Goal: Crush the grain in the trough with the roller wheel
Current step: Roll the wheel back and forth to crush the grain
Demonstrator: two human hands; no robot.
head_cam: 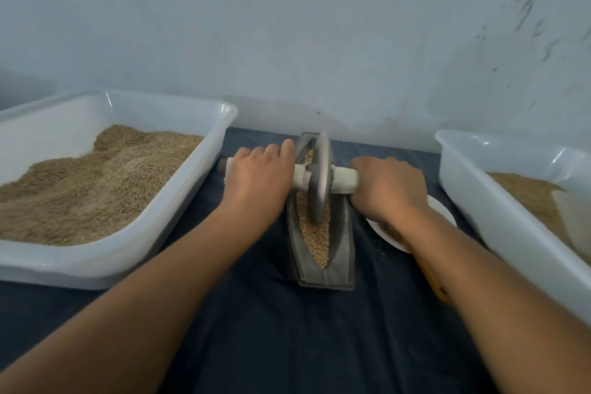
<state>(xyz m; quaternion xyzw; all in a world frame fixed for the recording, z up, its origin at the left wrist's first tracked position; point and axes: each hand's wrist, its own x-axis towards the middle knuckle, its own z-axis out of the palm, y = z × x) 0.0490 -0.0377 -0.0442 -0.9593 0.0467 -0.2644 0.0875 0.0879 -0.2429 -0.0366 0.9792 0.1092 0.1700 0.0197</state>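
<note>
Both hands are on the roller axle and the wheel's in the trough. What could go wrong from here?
1. The trough is narrow and nothing visibly holds it to the cloth, so a hard push on the roller wheel may slide or tip it.
2. Grain lies heaped near the trough's near end and could spill out.
3. The right hand works just above the white plate and could knock it.

A: Roller wheel (319, 177) upright in trough (343, 243), grain (316, 238) beneath. Left hand (259, 181), right hand (388, 190) grip the wrapped axle either side.

B: Surroundings?

A: Dark surface (256, 313). White tubs of grain: left tub (179, 201), right tub (499, 227). White plate (444, 208) under right wrist.
</note>
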